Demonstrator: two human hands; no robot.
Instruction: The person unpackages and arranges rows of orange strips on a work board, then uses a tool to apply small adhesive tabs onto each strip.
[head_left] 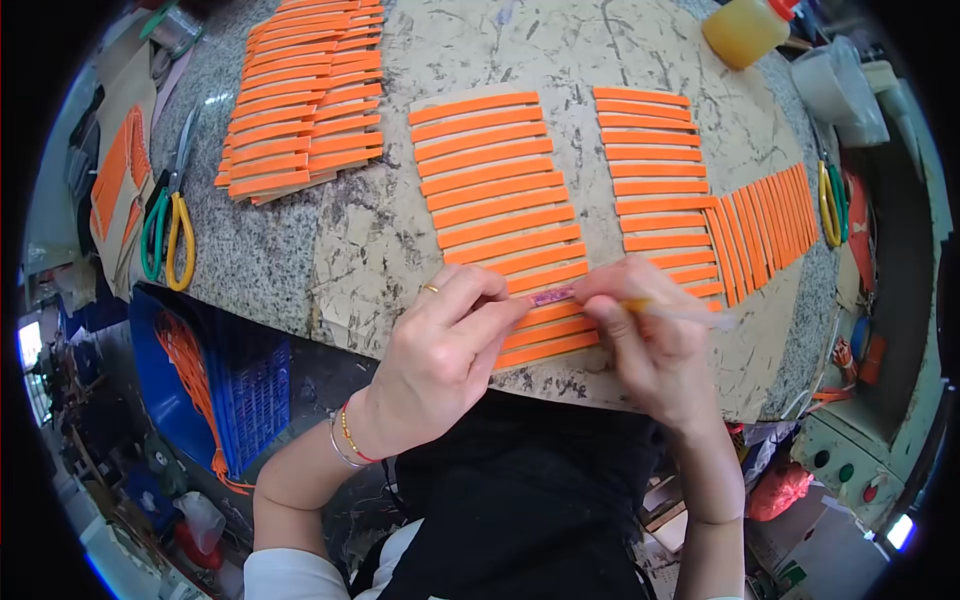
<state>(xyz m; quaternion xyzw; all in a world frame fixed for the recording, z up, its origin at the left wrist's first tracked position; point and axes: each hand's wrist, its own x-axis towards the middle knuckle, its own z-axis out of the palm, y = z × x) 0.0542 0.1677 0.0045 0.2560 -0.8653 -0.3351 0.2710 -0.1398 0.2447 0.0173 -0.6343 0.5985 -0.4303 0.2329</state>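
Observation:
Orange strips [505,185] lie in rows on a sheet of brownish board in front of me. Over the near end of this column, my left hand [440,345] pinches the left end of a small purple strip [553,296]. My right hand [655,340] is closed at the strip's other end, its fingertips touching or nearly touching it. Across the right hand's fingers runs a slim yellow stick [637,304] with a pale, translucent end pointing right; its working tip is hidden. A second column of orange strips [660,185] lies just beyond the right hand.
Stacked orange strips [300,100] lie at the back left, and a fanned row [765,235] at right. Scissors [175,220] rest on the left, another pair [830,200] on the right. A glue-coloured bottle [745,35] stands at the back right. Below left hangs a blue basket [250,390].

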